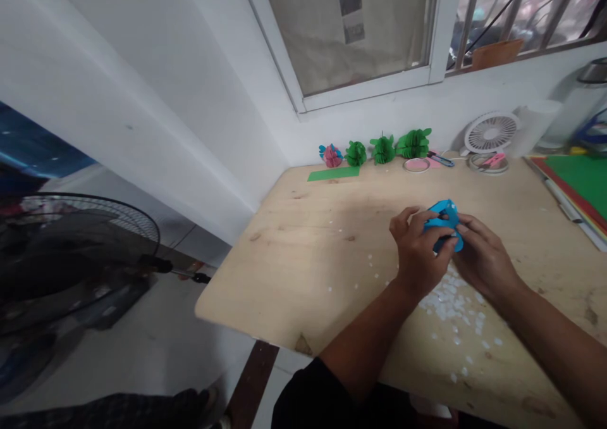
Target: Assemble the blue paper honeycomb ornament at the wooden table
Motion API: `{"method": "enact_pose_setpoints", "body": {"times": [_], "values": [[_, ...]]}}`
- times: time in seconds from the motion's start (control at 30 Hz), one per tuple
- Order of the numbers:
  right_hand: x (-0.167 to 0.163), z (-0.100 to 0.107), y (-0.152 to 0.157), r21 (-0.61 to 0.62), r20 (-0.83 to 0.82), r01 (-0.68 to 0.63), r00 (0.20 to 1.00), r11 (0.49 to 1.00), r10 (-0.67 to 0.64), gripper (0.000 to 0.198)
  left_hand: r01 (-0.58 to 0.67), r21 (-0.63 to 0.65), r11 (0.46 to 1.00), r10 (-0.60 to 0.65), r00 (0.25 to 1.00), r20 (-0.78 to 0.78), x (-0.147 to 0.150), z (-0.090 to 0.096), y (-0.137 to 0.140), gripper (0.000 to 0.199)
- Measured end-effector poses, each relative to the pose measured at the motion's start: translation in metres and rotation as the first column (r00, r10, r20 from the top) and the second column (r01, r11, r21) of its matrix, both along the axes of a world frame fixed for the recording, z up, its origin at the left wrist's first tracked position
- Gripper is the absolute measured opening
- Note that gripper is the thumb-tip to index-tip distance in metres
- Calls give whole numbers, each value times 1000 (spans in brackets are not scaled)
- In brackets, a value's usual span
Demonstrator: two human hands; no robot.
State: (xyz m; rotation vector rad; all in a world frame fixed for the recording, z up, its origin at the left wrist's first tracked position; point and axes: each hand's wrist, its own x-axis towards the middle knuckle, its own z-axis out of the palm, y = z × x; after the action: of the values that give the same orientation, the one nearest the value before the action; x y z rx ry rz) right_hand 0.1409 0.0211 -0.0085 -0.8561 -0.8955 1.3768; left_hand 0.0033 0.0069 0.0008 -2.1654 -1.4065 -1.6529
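Observation:
A blue folded paper piece, looped with gaps between its layers, is held up above the wooden table. My left hand grips it from the left, fingers curled over the upper loop and thumb at the lower edge. On its right side my right hand pinches the paper edge; the fingertips are partly hidden behind it. Below my hands lie many small whitish bits, scattered over the tabletop. They are too small to tell their kind.
Along the wall stand several green paper figures and a pink-and-blue one. A green paper strip, a cutter, tape rings and a small white fan lie or stand nearby. Coloured sheets are right; a floor fan is left.

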Motion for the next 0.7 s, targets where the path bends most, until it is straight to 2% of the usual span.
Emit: {"method": "enact_pose_setpoints", "body": {"times": [0.23, 0.4, 0.7], "values": [[-4, -2, 1, -12, -12, 60, 998, 998, -60, 31, 12, -22, 1000, -11, 998, 58, 0, -2, 4, 6], [-5, -3, 1, -7, -8, 61, 998, 998, -61, 32, 11, -74, 997, -8, 999, 38, -1, -1, 3, 5], [-4, -4, 1, 30, 29, 58, 998, 998, -59, 26, 4, -88, 996, 2, 998, 68, 0, 0, 1, 11]]}}
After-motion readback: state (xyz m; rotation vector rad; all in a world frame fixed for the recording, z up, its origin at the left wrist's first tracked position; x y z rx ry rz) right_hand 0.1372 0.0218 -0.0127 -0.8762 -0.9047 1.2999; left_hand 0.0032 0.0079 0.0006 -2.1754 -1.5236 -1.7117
